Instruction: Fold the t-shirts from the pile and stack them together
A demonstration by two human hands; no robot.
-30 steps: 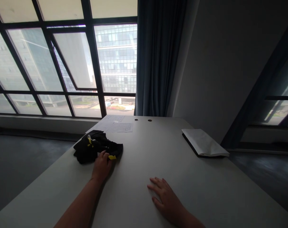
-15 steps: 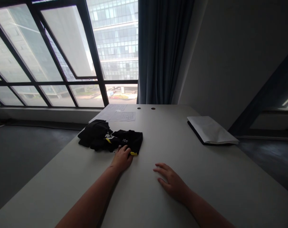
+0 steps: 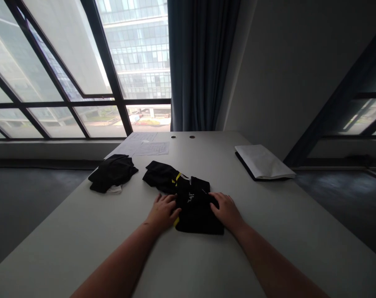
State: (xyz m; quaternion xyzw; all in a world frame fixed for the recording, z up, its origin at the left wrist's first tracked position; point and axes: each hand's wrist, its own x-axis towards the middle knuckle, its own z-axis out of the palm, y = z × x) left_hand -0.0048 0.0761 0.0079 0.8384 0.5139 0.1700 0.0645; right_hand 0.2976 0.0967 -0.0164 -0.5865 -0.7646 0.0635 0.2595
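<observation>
A crumpled black garment [image 3: 200, 215] with yellow trim and a small white print lies on the table in front of me. My left hand [image 3: 165, 211] is at its left edge, fingers bent onto the cloth near a yellow strip. At the opposite edge, my right hand [image 3: 225, 210] has its thumb and fingers closed on the fabric. The far part of the garment is bunched and stretches up and left, showing a pale patch. Whether it is a shirt or shorts I cannot tell. A second heap of black clothing [image 3: 113, 173], with a whitish bit beneath, rests farther left.
The white table [image 3: 144, 256] extends away toward the window. Printed papers [image 3: 153, 148] lie at its far left. A white folded packet [image 3: 265, 161] with a dark underside sits on the right. Two round cable holes [image 3: 192, 137] are near the far edge, before a blue curtain [image 3: 200, 70].
The garment with yellow trim has come away from the dark heap, moving right and nearer to me. My right hand has come onto its right edge. The view has turned slightly right.
</observation>
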